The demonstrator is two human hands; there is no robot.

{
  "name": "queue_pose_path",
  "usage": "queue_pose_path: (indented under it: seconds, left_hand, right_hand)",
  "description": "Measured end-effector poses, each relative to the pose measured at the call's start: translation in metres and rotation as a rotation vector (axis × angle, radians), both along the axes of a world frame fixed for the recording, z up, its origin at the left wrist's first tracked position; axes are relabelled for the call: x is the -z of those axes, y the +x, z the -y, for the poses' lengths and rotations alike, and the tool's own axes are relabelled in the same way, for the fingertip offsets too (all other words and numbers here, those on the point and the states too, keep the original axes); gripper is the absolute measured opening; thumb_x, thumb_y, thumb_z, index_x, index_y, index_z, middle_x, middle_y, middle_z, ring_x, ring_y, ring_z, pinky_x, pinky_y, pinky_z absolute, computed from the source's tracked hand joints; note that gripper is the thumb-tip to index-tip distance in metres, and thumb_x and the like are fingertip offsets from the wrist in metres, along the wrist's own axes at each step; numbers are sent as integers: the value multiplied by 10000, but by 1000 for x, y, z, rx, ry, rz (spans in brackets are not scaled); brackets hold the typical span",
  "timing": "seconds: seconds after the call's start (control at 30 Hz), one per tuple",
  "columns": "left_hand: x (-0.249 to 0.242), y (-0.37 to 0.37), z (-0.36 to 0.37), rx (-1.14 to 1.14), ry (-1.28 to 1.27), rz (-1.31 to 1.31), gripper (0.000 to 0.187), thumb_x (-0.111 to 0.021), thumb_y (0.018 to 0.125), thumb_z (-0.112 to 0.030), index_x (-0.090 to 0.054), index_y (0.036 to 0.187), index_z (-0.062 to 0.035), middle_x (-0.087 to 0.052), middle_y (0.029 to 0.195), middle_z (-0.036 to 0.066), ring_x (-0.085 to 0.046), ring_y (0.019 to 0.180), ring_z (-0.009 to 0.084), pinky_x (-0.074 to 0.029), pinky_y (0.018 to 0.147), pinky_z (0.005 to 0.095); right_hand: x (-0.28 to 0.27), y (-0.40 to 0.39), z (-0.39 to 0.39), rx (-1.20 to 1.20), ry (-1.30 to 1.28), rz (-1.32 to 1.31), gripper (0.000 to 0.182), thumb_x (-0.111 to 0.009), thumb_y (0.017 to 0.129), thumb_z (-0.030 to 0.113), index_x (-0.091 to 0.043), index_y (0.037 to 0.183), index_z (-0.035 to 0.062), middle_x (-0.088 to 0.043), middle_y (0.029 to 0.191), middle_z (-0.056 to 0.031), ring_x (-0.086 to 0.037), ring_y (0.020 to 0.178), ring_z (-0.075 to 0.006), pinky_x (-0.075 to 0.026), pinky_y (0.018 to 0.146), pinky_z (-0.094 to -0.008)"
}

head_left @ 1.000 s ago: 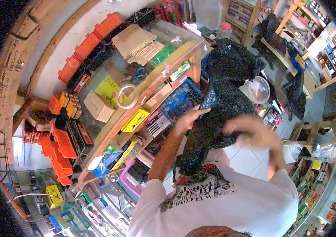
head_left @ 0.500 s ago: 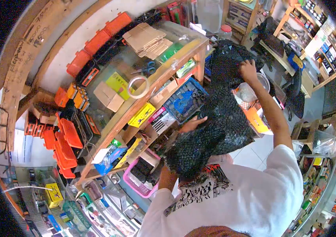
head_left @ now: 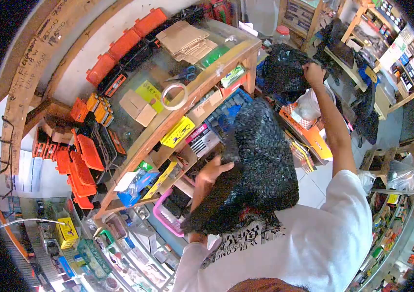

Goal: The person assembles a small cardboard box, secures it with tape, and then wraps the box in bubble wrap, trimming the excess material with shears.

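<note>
A crinkled sheet of black bubble wrap [head_left: 265,151] spans the space in front of the white shirt, bunched against it at the lower left. My left hand [head_left: 214,169] grips its left edge, thumb on top and the other fingers partly hidden. Farther forward, my right hand [head_left: 314,75] is closed on the edge of a bunch of black plastic [head_left: 285,73]. Between the two black masses, an orange and white box [head_left: 306,129] shows, with a clear plastic bag [head_left: 309,104] on it. Beside the left hand sits a blue crate [head_left: 229,112] on the shelf.
A wooden glass-topped counter [head_left: 207,75] runs along the left, bearing a tape roll [head_left: 174,96], scissors [head_left: 187,74] and flattened cardboard [head_left: 185,41]. Orange cases [head_left: 83,168] stand beyond it. A pink basket [head_left: 161,214] lies low at left; a wooden stool [head_left: 387,160] is at right.
My left hand has moved back toward my body with the bubble wrap. A gap has opened between it and the black plastic at my right hand, which has shifted slightly forward.
</note>
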State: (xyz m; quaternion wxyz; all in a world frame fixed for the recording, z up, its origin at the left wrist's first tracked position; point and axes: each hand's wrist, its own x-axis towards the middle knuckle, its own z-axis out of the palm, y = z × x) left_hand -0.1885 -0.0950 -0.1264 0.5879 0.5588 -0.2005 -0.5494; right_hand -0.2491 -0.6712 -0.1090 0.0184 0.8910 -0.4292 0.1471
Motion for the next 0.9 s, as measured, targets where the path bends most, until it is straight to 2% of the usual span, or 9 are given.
queue_pose_path:
  seconds: [0.17,0.3,0.37,0.6,0.63,0.7,0.77,0.87,0.9]
  left_hand:
    - [-31,3,-37,-128,-260,-16,420,-737,914,-101,-611,1309,-31,-675,1187,17,-605,1104,166,-455,1011,361]
    - [-22,17,-70,-159,-330,-5,369,-746,911,-91,-661,1266,-39,-679,1190,-9,-597,1110,157,-423,1042,359]
    - [-57,5,-66,-371,-419,6,288,-775,901,-114,-697,1174,-63,-692,1133,-30,-611,1068,129,-453,981,338]
    - [-77,-2,-98,-798,-708,120,303,-743,924,-168,-653,1203,-91,-693,1130,9,-641,1053,171,-481,975,369]
    - [-80,-5,-106,-849,-696,137,319,-740,917,-169,-649,1211,-87,-691,1137,14,-640,1057,176,-481,976,371]
    - [-80,-14,-125,-944,-651,159,350,-733,904,-172,-640,1228,-78,-687,1150,24,-638,1065,186,-482,979,374]
    - [-76,-31,-146,-1027,-575,168,381,-726,890,-175,-632,1244,-69,-682,1164,34,-637,1074,196,-482,982,378]
    - [-71,-61,-178,-1126,-467,167,429,-715,869,-179,-620,1269,-56,-676,1185,49,-634,1086,211,-483,986,383]
    - [-69,-70,-188,-1155,-436,170,445,-712,862,-181,-616,1277,-52,-673,1192,54,-633,1090,216,-484,988,384]
  right_hand:
    - [-33,-9,-83,-228,-161,217,451,-651,951,491,-704,1256,163,-637,1327,-175,-590,1261,-323,-425,1066,-515]
    - [-96,-43,-194,-1052,1198,274,854,-595,905,700,-576,1388,-3,-565,1439,-136,-535,1333,-284,-405,1124,-421]
    - [-67,-65,-211,-1197,1238,154,1006,-560,841,812,-511,1461,21,-513,1512,-139,-462,1399,-298,-354,1174,-447]
    - [-35,-76,-305,-1017,1474,310,1249,-597,757,868,-262,1585,-4,-376,1598,-155,-340,1484,-280,-276,1218,-436]
    - [-45,-66,-332,-1057,1674,294,1232,-613,784,834,-209,1603,7,-349,1613,-157,-345,1482,-276,-273,1220,-437]
    - [-86,-56,-390,-1354,2093,583,1033,-758,877,509,-215,1598,8,-325,1616,-164,-336,1485,-247,-306,1204,-432]
    - [-103,-42,-414,-1487,1825,589,818,-770,917,266,-320,1547,0,-419,1560,-142,-439,1405,-210,-385,1148,-414]
    - [-156,-19,-455,-1236,1597,408,655,-815,887,303,-539,1408,19,-605,1387,-73,-558,1258,-179,-424,1098,-388]
    - [-164,-8,-465,-1286,1471,488,377,-740,943,185,-643,1267,20,-701,1188,-28,-628,1066,-133,-497,981,-341]
